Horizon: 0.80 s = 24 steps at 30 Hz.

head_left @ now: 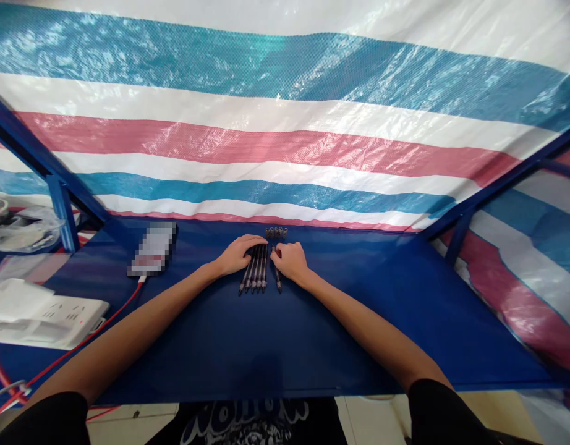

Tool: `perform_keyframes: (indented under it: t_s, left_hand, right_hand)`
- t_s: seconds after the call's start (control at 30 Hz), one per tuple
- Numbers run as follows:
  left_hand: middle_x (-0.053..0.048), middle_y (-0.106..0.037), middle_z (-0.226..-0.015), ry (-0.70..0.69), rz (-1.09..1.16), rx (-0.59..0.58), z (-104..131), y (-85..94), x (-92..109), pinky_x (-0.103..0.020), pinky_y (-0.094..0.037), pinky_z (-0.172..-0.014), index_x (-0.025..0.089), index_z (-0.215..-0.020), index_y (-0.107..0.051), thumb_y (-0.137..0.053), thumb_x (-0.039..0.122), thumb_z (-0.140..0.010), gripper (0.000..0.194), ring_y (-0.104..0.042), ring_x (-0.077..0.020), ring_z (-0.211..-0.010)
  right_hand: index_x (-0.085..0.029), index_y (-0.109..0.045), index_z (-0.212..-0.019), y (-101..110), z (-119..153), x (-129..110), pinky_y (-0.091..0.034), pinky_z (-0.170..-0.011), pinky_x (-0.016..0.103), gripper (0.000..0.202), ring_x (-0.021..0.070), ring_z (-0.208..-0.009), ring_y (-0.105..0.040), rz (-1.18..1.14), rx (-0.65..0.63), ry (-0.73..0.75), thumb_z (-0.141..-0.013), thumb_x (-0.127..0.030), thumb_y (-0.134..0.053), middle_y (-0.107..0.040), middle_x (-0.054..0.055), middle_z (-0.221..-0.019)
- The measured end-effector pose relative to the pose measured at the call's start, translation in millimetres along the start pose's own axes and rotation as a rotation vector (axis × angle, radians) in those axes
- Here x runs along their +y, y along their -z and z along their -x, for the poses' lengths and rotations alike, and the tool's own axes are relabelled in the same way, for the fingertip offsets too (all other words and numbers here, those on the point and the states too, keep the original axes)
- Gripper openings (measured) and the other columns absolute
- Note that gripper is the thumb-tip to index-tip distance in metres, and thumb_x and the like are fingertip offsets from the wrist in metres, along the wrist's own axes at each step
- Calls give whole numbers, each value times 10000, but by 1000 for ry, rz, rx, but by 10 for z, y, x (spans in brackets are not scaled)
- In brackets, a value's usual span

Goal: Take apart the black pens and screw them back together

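Several dark, clear-barrelled pens [257,269] lie side by side on the blue table, tips toward me. My left hand [238,254] is curved around their far left side, its fingers reaching across the far ends and its thumb against the row. A little to the right, my right hand [290,262] is closed in a pinch on a single pen [278,281], which lies apart from the row and points the same way. Just beyond both hands stand several small cylindrical pieces [276,232] in a line; their exact kind is too small to tell.
A phone [153,248], its screen blurred, lies to the left with a red cable [122,306] plugged in. Nearer on that side is a white power strip [57,318]. Striped plastic sheeting [285,142] closes off the back, between blue frame bars [498,176]. The blue tabletop [248,352] ends before my body.
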<state>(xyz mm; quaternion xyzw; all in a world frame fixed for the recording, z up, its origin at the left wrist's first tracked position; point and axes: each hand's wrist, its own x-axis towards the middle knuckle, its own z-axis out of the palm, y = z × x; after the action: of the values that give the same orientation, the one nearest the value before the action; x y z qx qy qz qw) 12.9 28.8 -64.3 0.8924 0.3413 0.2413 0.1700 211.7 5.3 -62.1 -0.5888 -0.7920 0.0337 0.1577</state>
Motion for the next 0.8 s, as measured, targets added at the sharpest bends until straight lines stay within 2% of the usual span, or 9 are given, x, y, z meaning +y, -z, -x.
perform_keyframes:
  t_s: [0.2, 0.27, 0.33, 0.43, 0.5, 0.67, 0.8]
  left_hand:
    - [-72, -554, -1296, 37, -68, 79, 88, 46, 41, -445, -351, -1111, 182, -1247, -546, -385, 0, -586, 705, -464, -221, -1257]
    - [-83, -480, -1378, 27, -70, 10, 159, 119, 58, -476, -308, -1132, 194, -1305, -496, -398, 4, -572, 763, -398, -242, -1320]
    - [-87, -335, -1492, 19, -29, -101, 225, 212, 80, -517, -250, -1152, 217, -1383, -408, -438, 26, -579, 827, -281, -278, -1396]
    - [-90, -156, -1570, 14, 57, -232, 279, 319, 115, -543, -210, -1160, 239, -1468, -263, -532, 109, -657, 864, -171, -325, -1438]
    - [-90, -94, -1585, 18, 87, -284, 284, 339, 133, -549, -199, -1162, 251, -1490, -208, -580, 197, -723, 854, -132, -341, -1448]
    - [-101, -79, -1588, 23, 100, -325, 268, 274, 140, -554, -169, -1169, 260, -1496, -196, -623, 413, -800, 830, -88, -351, -1455]
    - [-117, -134, -1574, -17, 117, -256, 271, 230, 112, -537, -181, -1170, 254, -1487, -222, -602, 415, -823, 782, -134, -335, -1450]
  right_hand:
    - [-152, -651, -678, -13, 2, 7, -258, -703, 296, 288, 159, -661, -556, -24, 1, -5, -870, -288, -485, -680, 58, -677]
    - [-153, -648, -665, -25, -3, 13, -260, -708, 296, 287, 157, -653, -555, -35, 3, -10, -862, -291, -491, -679, 56, -668]
    - [-153, -644, -654, -34, -7, 17, -263, -713, 299, 283, 156, -646, -556, -41, 6, -11, -853, -288, -496, -679, 55, -662]
    - [-153, -644, -650, -36, -10, 17, -267, -717, 301, 281, 158, -648, -562, -45, 10, -15, -848, -290, -499, -682, 56, -659]
    - [-154, -648, -653, -34, -8, 14, -271, -720, 300, 283, 158, -652, -566, -49, 9, -19, -849, -291, -499, -683, 55, -659]
    - [-157, -650, -651, -32, -6, 10, -277, -724, 298, 283, 154, -644, -570, -48, 15, -30, -849, -297, -504, -686, 50, -662]
    - [-158, -648, -646, -25, -6, 10, -279, -723, 295, 284, 154, -647, -572, -46, 16, -25, -848, -298, -506, -682, 48, -656]
